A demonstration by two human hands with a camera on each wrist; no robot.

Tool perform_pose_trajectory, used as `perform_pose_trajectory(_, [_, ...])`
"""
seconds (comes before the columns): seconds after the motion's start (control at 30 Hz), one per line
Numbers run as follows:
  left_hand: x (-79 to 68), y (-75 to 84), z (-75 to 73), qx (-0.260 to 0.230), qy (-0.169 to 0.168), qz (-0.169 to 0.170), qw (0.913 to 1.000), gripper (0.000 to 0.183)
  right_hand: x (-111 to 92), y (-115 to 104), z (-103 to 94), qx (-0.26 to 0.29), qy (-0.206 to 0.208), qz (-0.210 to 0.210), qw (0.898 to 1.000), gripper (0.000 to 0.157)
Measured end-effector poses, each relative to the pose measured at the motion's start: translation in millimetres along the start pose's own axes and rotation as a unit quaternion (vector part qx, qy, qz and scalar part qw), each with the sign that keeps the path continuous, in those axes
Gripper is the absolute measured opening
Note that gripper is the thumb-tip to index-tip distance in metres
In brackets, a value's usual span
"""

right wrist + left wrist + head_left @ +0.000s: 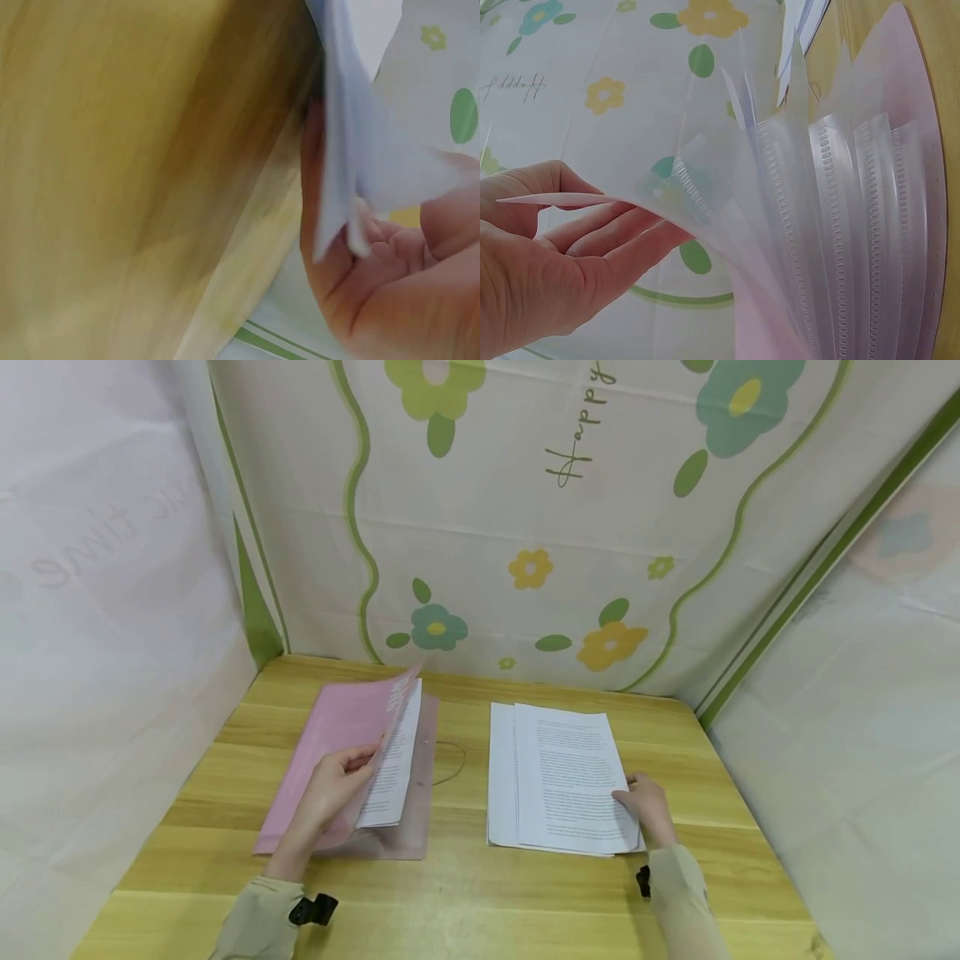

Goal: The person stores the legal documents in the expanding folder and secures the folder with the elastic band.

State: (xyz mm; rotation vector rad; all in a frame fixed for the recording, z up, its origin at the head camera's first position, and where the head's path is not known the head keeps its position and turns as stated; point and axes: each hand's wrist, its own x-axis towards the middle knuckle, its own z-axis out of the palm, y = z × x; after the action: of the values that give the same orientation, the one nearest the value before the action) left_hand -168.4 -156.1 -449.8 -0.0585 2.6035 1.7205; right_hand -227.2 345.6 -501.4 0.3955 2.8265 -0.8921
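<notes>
Head view: at eight o'clock, our left hand [333,785] pinches pink folder cover [341,718]; at four, our right hand [648,807] pinches printed sheets [573,777] on desk [465,906].

Curtained desk booth [847,710]: flower-printed back cloth [480,510], pale side cloths [112,652], wood-grain table [465,902] between; wider setting unclear.

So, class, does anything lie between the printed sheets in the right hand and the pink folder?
One thing: a thin cord loop beside the pink folder, on the side facing the printed sheets. It probably wouldn't block them; nothing else visible lies between.
</notes>
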Motion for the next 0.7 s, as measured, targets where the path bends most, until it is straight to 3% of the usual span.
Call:
perform_pose_trajectory(0.33, [-0.9, 0.8, 0.8, -0.008, 0.001, -0.003, 1.0, 0.042, -9.0, 1.6, -11.4, 0.06, -0.02, -0.009, 0.998, 0.045])
perform_pose_trajectory(0.7, [-1.9, 2.7, 0.1, -0.008, -0.002, -0.007, 0.9999, 0.043, -14.7, 3.0, -18.0, 0.157, -0.041, -0.007, 0.987, 0.047])
